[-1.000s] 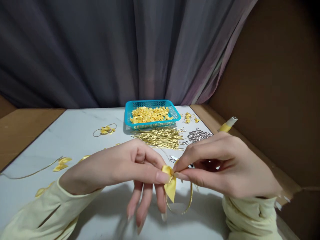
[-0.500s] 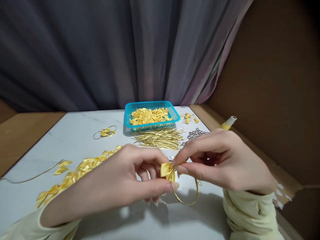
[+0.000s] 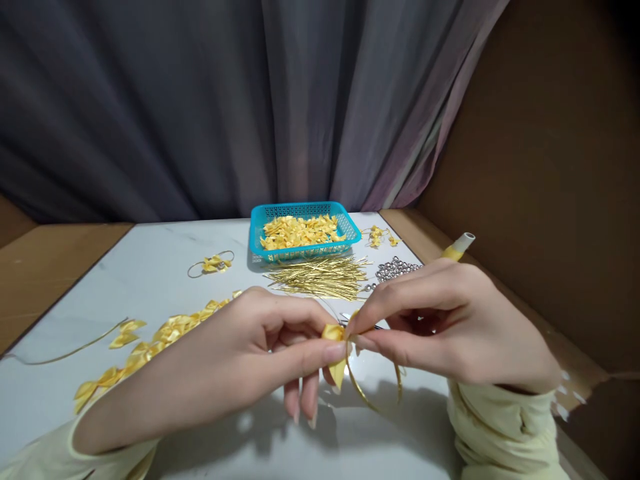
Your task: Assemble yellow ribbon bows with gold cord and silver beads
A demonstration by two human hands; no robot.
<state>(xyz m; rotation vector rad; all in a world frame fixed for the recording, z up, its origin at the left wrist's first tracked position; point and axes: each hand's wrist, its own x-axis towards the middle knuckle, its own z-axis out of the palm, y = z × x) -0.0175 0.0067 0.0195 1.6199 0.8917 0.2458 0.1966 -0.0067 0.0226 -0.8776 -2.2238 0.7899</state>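
Over the near middle of the white table (image 3: 150,280), both my hands meet on a small yellow ribbon bow (image 3: 334,333). My left hand (image 3: 240,363) pinches the bow between thumb and forefinger, its other fingers hanging down. My right hand (image 3: 445,327) pinches the bow's centre from the right, where a thin gold wire loop (image 3: 373,397) hangs below the fingers. A white-tipped yellow tube (image 3: 456,248) sticks up behind my right hand.
A blue basket (image 3: 304,230) of yellow bows stands at the back. In front of it lie gold wire strips (image 3: 320,277) and silver beads (image 3: 397,269). Loose bows (image 3: 165,333) trail at left, with a wired bow (image 3: 215,265) and a gold wire (image 3: 70,350). A curtain and brown board wall enclose the table.
My left hand rose and turned, uncovering the trail of bows at left. The bow was re-pinched and the gold loop swung slightly beneath it.
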